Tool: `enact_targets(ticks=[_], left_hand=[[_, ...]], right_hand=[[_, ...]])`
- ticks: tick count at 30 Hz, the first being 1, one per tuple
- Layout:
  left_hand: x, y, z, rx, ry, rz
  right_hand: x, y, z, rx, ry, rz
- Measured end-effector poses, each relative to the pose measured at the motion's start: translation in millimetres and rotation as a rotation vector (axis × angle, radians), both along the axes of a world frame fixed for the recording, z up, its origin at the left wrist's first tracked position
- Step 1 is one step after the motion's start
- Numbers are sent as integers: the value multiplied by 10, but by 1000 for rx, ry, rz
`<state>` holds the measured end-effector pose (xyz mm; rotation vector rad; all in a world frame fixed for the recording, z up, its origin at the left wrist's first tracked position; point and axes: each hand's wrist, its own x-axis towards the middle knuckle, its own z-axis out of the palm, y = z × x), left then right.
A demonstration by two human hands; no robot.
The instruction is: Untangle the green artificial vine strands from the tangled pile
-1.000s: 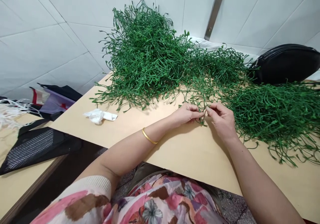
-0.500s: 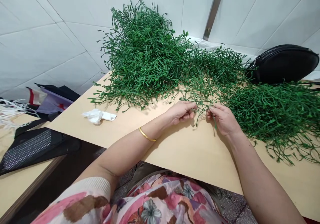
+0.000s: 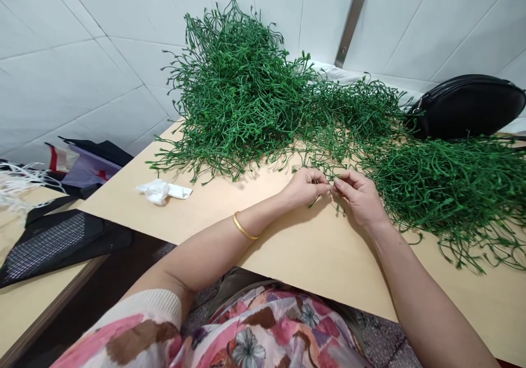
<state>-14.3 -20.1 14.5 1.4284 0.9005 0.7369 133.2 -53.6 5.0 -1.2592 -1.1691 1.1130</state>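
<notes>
My left hand [image 3: 307,188] and my right hand [image 3: 362,197] meet over the table, fingertips nearly touching. Both are closed in a pinch on a thin green artificial plant stem [image 3: 337,208], partly hidden by the fingers; its loose ends stick out around them. Behind my hands lies a tall tangled pile of the same green plastic stems [image 3: 242,94]. A lower heap of stems [image 3: 355,108] joins it on the right, and a separate bundle [image 3: 444,184] spreads beside my right forearm.
A black zipped bag [image 3: 472,108] stands at the back right against the tiled wall [image 3: 123,67]. Crumpled white tissue [image 3: 160,191] lies on the wooden table [image 3: 287,247] at left. Farther left, a black mesh item [image 3: 53,242] and white strands [image 3: 27,187] rest on another surface.
My hands have come closer together, the left moving slightly right and the right slightly left. The stem between them is now more covered by my fingers.
</notes>
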Motion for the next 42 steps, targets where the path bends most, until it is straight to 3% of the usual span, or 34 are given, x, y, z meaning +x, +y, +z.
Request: enact_targets(ticks=[4, 6, 12, 20, 25, 31, 38, 42], left_hand=[[-46, 52, 40, -412, -211, -110], [-49, 70, 42, -529, -244, -113], [-28, 17, 53, -273, -118, 70], [-7, -30, 36, -266, -73, 22], [-36, 17, 12, -227, -96, 18], [-43, 29, 7, -204, -67, -29], [-69, 13, 32, -244, -13, -132], [-71, 22, 23, -239, -18, -136]], right_hand=[[41, -1, 16, 9, -47, 55], [73, 5, 12, -5, -41, 86], [95, 27, -24, -24, 22, 108], [-8, 29, -37, 2, 22, 10], [-27, 20, -18, -7, 3, 30], [-49, 12, -39, -41, 162, 97], [-6, 59, -8, 23, 274, -98], [-2, 52, 38, 4, 365, -67]])
